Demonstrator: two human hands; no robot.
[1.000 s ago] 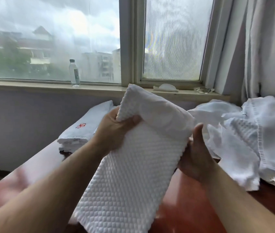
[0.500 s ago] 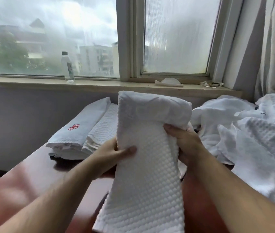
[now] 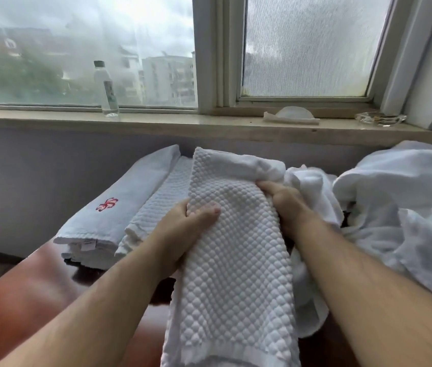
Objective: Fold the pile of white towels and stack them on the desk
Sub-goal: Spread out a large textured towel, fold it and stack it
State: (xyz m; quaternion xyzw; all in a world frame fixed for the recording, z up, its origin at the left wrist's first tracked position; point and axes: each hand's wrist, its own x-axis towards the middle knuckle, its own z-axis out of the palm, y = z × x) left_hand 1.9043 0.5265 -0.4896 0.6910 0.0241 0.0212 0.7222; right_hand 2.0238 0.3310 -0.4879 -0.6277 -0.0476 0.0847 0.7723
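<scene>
Towel, held between our hands above the worktop; lower end cut off. Left hand: thumb pinches front, fingers hidden behind. Right hand: fingers curled into right edge, tips buried; a second ago we had it lower, thumb up. Stack left of fingers.

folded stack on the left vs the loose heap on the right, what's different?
Shape: the folded stack lies flat with straight edges; the loose heap is crumpled. Side: the stack sits left of the held towel, the heap right of it. Marking: the stack's top towel shows a red emblem; none shows on the heap. Shared: both are white cloth on the desk.
</scene>
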